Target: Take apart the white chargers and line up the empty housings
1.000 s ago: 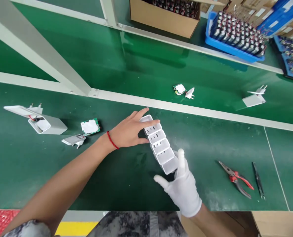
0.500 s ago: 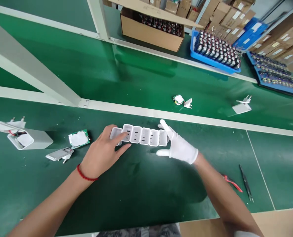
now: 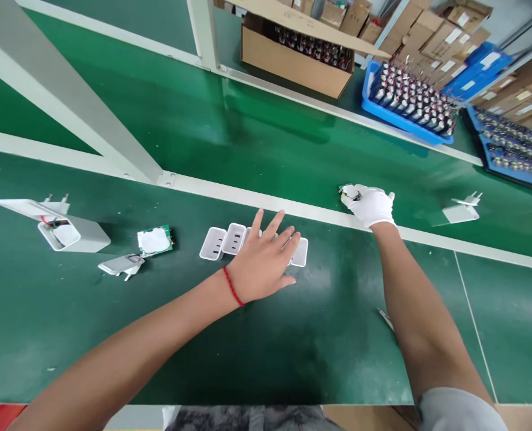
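My bare left hand (image 3: 266, 257), with a red bracelet, lies spread with its fingers apart over a row of small white plastic housings (image 3: 212, 244). It hides the middle of the row; one housing (image 3: 298, 252) shows past its fingers on the right. Beyond the pale rail, my white-gloved right hand (image 3: 372, 205) is closed around a small circuit board (image 3: 349, 193) with a white patch. The plug piece beside that board is hidden by the glove. Left of the row lie another circuit board (image 3: 155, 240) and a white plug cap (image 3: 121, 264) wired to it.
A white charger housing (image 3: 86, 233) with its plug cap hanging out stands at the left. Another white charger (image 3: 462, 211) lies at the right. A pale rail (image 3: 266, 202) crosses the green bench. A cardboard box (image 3: 292, 60) and a blue tray (image 3: 407, 123) of parts stand behind.
My right hand has left the row's right end, reached over the rail and closed on the circuit board. My left hand has slid right, spreading over the housings. The view has shifted slightly.
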Available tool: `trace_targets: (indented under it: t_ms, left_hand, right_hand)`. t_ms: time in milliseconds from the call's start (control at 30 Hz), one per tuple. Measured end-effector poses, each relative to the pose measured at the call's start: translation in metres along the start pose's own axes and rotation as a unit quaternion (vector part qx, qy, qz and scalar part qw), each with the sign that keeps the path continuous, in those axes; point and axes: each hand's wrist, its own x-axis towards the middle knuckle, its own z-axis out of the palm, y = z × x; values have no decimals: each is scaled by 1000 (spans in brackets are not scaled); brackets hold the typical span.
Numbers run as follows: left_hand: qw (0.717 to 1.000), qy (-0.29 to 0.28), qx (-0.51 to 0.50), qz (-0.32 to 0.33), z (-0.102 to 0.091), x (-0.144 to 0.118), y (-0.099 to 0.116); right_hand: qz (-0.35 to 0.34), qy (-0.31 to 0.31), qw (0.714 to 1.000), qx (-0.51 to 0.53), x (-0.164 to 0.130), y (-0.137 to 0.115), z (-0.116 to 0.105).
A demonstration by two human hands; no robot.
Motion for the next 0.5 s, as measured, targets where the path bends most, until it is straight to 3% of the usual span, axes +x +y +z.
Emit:
trace_targets:
  t_ms: [133,200,267,333,400,500]
  left_hand:
    - [999,1,40,7,10,19,7]
    - [998,12,64,23,13,24,13]
    - [995,33,83,39,15,24,27]
    - [994,48,92,37,18,21,47]
    - [994,43,95,17,22,13,67]
    - [995,19,94,-4,30,-4,87]
  right_hand:
    - [-2,82,980,181,-41,19,-13]
    - [1,86,966,245,-72,29,-21]
    - [-17,54,949,311,-106,39,-28]
    - [-40,1,909,414,-139,48,-31]
    - [-47,-42,862,504,-167,56,-31]
    - [-27,-58,818,572,-197,64,-27]
